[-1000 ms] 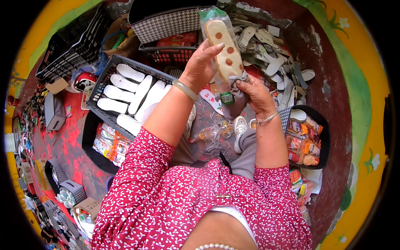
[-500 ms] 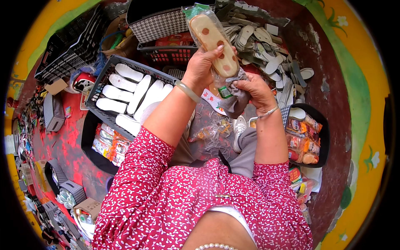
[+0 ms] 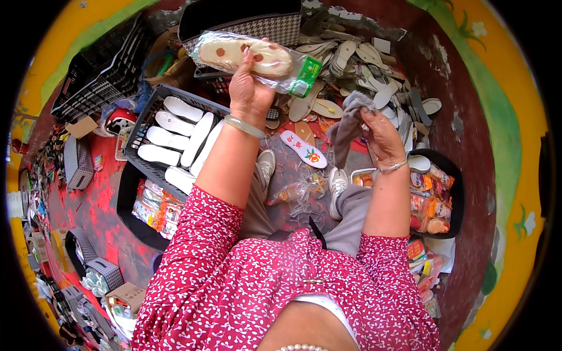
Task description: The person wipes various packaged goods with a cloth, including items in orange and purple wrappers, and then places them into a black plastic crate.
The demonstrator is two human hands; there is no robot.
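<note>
Here the person's left hand [image 3: 250,93] is raised with its fingers closed around the middle of a clear plastic packet [image 3: 253,58] that holds a pale insole with brownish spots, carried roughly level above the black crate [image 3: 153,108] of white insoles [image 3: 175,134]. The right hand [image 3: 380,133] pinches a grey cloth [image 3: 350,121] between thumb and fingers, the cloth hanging limp to its left. Judging from the pose, the packet is being carried sideways, and the grip looks sound: a hold at the middle keeps the floppy sleeve from sagging, though slick film could slip if the fingers relax, so a firm, flat clasp serves best, with the cloth kept clear of it. A green label [image 3: 305,75] sits at the packet's right end, a small bright rectangle on the film. Below the crate lies a black tray of packets [image 3: 153,206] in orange and clear wrapping, stacked flat. At the right, another dark tray [image 3: 452,193] holds similar wrapped packets in orange and red. Loose insoles [image 3: 363,58] lie heaped by the far wall, and one patterned insole [image 3: 303,148] with a red and orange print rests on crumpled clear film between the person's shoes [image 3: 337,182].
</note>
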